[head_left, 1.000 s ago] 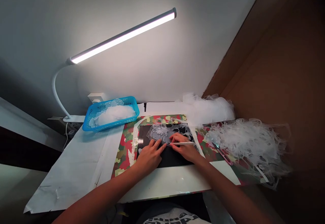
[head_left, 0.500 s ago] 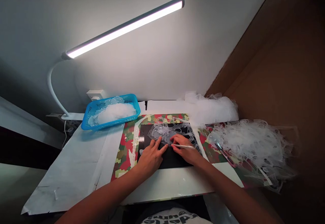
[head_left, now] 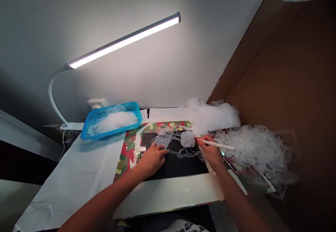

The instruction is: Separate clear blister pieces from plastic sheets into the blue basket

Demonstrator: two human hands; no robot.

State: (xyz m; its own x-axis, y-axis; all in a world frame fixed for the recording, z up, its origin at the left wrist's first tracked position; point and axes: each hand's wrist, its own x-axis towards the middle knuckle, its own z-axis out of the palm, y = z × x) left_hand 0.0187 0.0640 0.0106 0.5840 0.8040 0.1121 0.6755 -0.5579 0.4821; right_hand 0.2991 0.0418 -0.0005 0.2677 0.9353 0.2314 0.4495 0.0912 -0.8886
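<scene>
A white stick [head_left: 220,145] is being clamped between thumb and fingers of the right hand [head_left: 213,153], its tip being held beside a rounded translucent piece [head_left: 187,139] near the far right corner of the black mat [head_left: 181,167]. A translucent cut sheet [head_left: 162,141] is being touched by the left hand [head_left: 152,159], fingers slightly apart, toward the mat's left edge.

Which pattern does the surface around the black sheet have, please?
The surface has a camouflage pattern of red, green and yellowish patches, seen best in the head view.
</scene>
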